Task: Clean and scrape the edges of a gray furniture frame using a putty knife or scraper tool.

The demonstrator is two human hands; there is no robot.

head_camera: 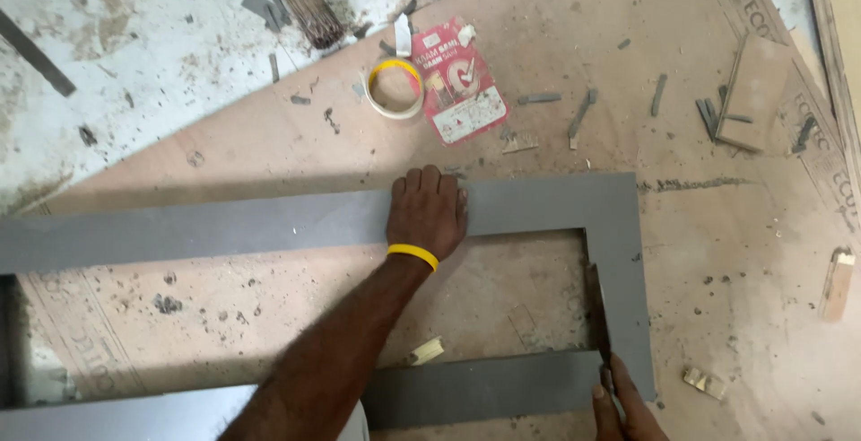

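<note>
Head view: the left hand [428, 212] lies flat, fingers together, pressing the top rail of a grey frame [269, 228] onto a plywood sheet [700, 226] on the floor. The right hand [623, 410] — partly out of view — grips a thin blade [597, 311] set along the frame's inner right edge. Advice: keep firm downward pressure, the blade flush to the edge. A tape roll [395, 88] lies well apart.

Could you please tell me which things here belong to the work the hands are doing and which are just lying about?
In use: grey frame, pressed flat by left hand; thin blade tool, held by right hand.

Lying about: tape roll, red packet, brush, wood block, grey offcuts.
</note>
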